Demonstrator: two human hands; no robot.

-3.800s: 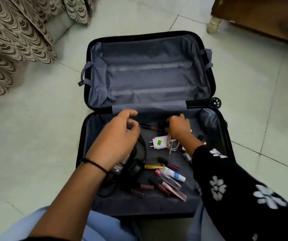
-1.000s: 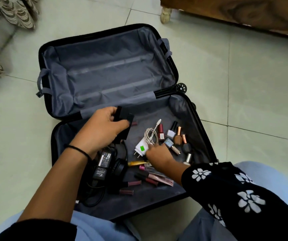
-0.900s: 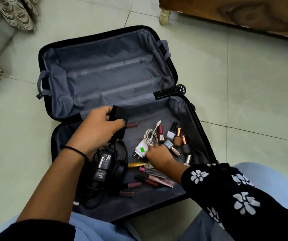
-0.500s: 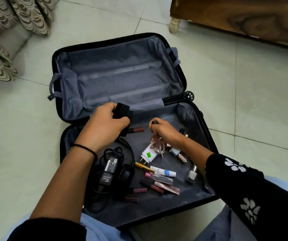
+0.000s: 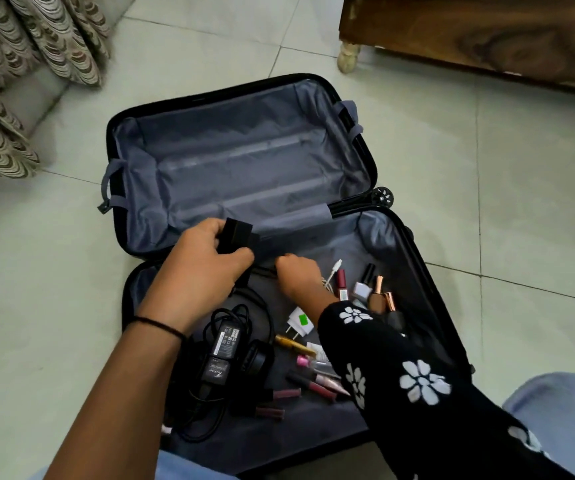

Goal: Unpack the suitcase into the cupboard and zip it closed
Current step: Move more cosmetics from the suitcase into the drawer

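Observation:
The black suitcase lies open on the floor, and its far half with grey lining is bare. The near half holds a black power adapter with cables, headphones, a white charger, nail polish bottles and several lipstick tubes. My left hand grips a small black boxy item over the hinge. My right hand reaches in beside it, fingers curled down on a thin dark tube. My flowered sleeve hides some of the items.
A wooden cupboard base with a pale foot stands at the back right. A patterned fabric hangs at the back left. Pale floor tiles surround the suitcase. My knees in light blue are at the bottom edge.
My right hand has moved left from the charger and cable to the thin tube near my left hand. My left hand keeps its hold on the black item.

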